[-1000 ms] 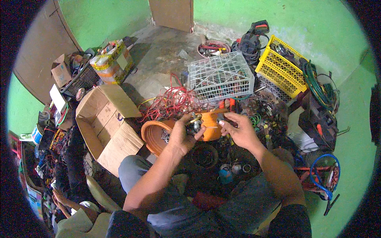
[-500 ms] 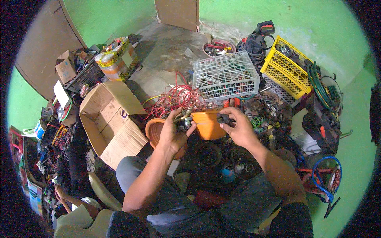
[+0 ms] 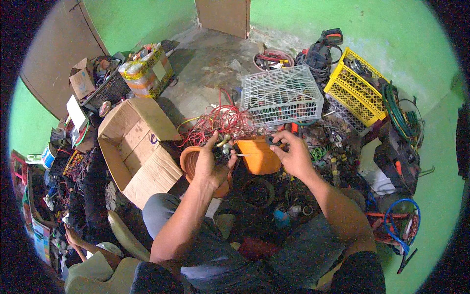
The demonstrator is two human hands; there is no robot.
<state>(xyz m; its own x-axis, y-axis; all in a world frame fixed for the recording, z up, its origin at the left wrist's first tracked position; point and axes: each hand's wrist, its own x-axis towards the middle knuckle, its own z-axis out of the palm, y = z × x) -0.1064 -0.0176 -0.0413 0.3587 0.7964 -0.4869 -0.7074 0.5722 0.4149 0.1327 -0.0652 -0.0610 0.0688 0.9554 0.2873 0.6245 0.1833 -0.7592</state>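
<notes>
Above the pots, my left hand (image 3: pixel 209 165) is closed round a small metal part (image 3: pixel 226 148) with a silvery rounded body and a thin pale rod pointing right. A brass-coloured piece (image 3: pixel 223 139) shows by its fingertips; whether it belongs to the same part I cannot tell. My right hand (image 3: pixel 297 158) pinches a small dark piece (image 3: pixel 270 140) between thumb and forefinger, apart from the left. Behind and between the hands stands an orange pot (image 3: pixel 258 159). A brown-orange pot (image 3: pixel 190 159) lies tipped behind my left wrist.
An open cardboard box (image 3: pixel 134 147) sits to the left, beside tangled red wires (image 3: pixel 220 120). Farther off are a pale plastic crate (image 3: pixel 281 95), yellow crates (image 3: pixel 355 88) and a taped package (image 3: pixel 144 73). Another person's hand (image 3: pixel 73 237) is at lower left. A blue cable (image 3: pixel 389 230) lies right.
My left hand has turned the metal part slightly, and its thin rod now shows. My right hand has shifted a little with the dark piece. The whole view has tilted slightly.
</notes>
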